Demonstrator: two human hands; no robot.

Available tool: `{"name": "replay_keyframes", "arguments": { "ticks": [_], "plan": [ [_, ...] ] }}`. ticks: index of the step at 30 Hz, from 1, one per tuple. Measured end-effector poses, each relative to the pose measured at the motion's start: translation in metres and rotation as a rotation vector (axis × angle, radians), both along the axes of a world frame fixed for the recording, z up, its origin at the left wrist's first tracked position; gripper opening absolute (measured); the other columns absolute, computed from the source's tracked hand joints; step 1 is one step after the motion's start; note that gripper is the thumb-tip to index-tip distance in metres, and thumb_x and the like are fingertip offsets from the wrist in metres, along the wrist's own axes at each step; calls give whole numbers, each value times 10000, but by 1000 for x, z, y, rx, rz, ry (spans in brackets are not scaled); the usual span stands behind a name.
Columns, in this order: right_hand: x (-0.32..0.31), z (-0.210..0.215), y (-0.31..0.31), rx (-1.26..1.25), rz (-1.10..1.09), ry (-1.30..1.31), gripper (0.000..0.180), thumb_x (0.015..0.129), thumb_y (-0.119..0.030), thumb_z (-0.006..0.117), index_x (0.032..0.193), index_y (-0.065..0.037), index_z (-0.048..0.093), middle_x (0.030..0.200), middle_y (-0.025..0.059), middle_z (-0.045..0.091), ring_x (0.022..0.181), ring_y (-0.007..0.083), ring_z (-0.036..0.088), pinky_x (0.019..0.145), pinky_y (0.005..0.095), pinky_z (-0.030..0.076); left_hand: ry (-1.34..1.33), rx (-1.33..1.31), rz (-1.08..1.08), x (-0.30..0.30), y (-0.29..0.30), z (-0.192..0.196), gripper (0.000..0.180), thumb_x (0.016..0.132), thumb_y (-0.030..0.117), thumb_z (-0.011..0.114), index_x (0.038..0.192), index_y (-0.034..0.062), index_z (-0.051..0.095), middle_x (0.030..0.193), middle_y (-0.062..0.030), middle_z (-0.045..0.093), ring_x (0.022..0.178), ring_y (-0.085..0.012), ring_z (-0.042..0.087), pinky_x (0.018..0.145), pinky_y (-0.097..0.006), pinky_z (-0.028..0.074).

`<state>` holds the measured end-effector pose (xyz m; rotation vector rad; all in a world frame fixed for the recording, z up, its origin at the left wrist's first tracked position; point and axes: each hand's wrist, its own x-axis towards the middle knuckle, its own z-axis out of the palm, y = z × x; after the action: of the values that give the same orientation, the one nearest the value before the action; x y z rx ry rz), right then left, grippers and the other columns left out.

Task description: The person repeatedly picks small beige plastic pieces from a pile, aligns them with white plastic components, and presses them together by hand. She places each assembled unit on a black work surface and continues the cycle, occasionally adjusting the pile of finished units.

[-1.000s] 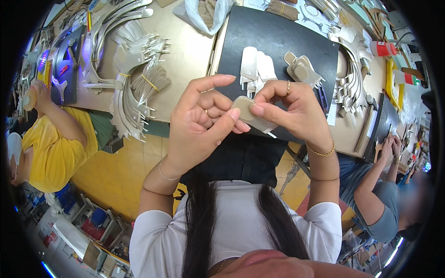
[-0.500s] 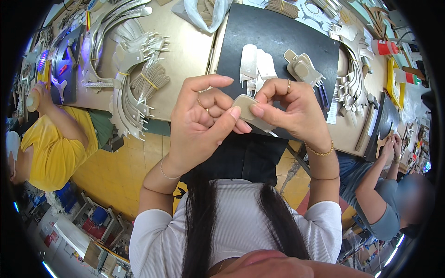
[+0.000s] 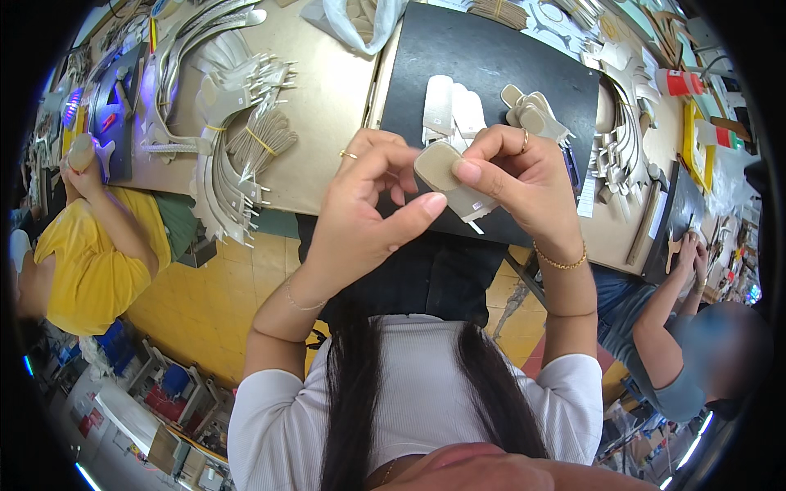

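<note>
Between the thumb and fingers of my right hand (image 3: 528,184) is a small beige leather piece (image 3: 437,166), rounded at one end, with a thin white strip at its lower edge. My left hand (image 3: 356,209) is at its left side, thumb and fingers spread apart; the fingertips come close to the piece, and touching cannot be made out for certain. Beyond my hands, a stack of pale leather pieces (image 3: 440,105) and a pile of rounded beige pieces (image 3: 532,113) lie on the black mat (image 3: 491,49).
Bundles of curved pale leather parts (image 3: 221,176) cover the table to the left, near a banded bundle of strips (image 3: 266,141). More bundled parts (image 3: 626,135) lie to the right. A plastic bag (image 3: 360,24) is at the back. Co-workers sit at both sides, one in a yellow shirt (image 3: 98,262).
My left hand has loosened from the leather piece, its thumb and fingers spreading apart. The piece has tilted, showing more of its face, and stays in my right hand.
</note>
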<state>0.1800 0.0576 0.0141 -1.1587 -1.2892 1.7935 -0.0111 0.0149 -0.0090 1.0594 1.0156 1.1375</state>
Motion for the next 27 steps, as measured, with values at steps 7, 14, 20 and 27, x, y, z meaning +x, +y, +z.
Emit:
{"name": "replay_keyframes", "arguments": {
  "ticks": [7,14,20,27],
  "plan": [
    [5,-5,-2,10,12,22,204,871,-186,749,889,7,686,799,-1,662,697,29,559,606,186,452,183,72,17,2,0,-6,177,813,169,752,857,27,656,996,-30,506,825,-103,442,697,-229,385],
    [0,-8,-6,-57,-56,93,371,950,-322,628,1088,20,674,897,15,639,747,50,541,665,201,433,120,35,63,1,3,-8,135,808,118,746,840,25,654,1010,-30,490,879,-96,441,746,-230,366],
    [5,-5,-7,1,-50,17,310,933,-186,669,1183,-4,646,899,11,651,775,55,550,681,213,475,113,12,51,0,4,-10,113,809,101,736,829,25,655,1032,-35,473,928,-109,443,791,-235,360],
    [24,-29,-12,210,-174,-95,365,861,-48,715,1213,-35,617,882,20,655,808,68,596,720,227,508,391,166,16,9,10,-25,165,794,139,781,893,44,690,1053,-53,503,981,-163,508,830,-295,446]
  ]
}}
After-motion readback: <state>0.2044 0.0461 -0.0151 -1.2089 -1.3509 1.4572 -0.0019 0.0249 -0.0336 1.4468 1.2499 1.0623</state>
